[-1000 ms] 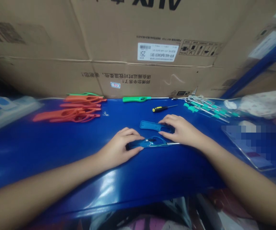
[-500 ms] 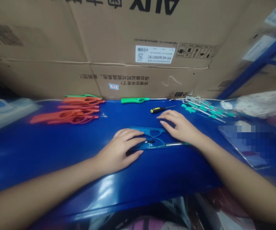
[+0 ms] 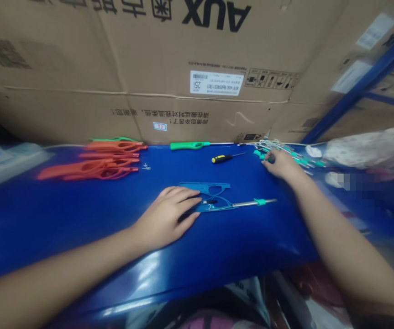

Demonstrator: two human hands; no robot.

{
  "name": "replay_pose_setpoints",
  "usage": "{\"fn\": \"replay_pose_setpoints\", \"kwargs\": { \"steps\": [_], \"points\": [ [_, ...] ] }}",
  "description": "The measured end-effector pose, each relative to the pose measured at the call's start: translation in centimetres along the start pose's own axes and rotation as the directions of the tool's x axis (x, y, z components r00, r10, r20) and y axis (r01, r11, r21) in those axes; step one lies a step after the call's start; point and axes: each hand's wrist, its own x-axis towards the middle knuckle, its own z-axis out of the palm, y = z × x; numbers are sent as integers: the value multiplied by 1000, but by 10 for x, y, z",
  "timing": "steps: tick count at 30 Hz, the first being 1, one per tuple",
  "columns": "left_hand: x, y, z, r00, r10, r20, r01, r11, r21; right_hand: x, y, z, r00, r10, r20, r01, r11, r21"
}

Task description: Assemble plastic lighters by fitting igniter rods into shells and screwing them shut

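Observation:
My left hand [image 3: 167, 217] lies flat on the blue table [image 3: 80, 210], fingers stretched out over the left end of a blue plastic handle shell [image 3: 213, 195]. A thin metal rod with a green collar [image 3: 256, 202] sticks out of that shell to the right. My right hand [image 3: 281, 163] is far to the right, fingers curled on a pile of green-tipped metal rods [image 3: 292, 153]; whether it grips one is unclear.
Orange handle shells [image 3: 97, 160] lie in a stack at the back left. A green lighter-like tool [image 3: 190, 145] and a yellow-black screwdriver [image 3: 226, 157] lie near the large cardboard box [image 3: 183, 68]. A crumpled bag [image 3: 371, 146] sits at the right.
My right hand left the blue shell and moved right and back to the pile of green-tipped rods. The shell's rod now lies uncovered. My left hand stayed in place.

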Motion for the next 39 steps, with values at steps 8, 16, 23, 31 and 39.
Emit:
{"fn": "replay_pose_setpoints", "kwargs": {
  "steps": [8,16,23,31,39],
  "points": [
    [-2,0,0,999,3,-50,-1,1000,26,-3,-7,-2,999,16,39,-18,998,66],
    [-1,1,-2,999,31,-17,-31,999,-26,0,-9,-2,999,-15,-34,21,987,159],
    [-1,-1,-1,991,128,30,-125,989,-84,-2,-12,-2,999,6,38,-17,950,313],
    [-1,-2,1,992,128,20,-125,987,-104,-26,-42,-16,952,-170,254,-14,804,594],
    [0,3,-4,997,67,43,-60,988,-144,-53,-66,-20,887,-297,353,7,774,633]
  ]
}}
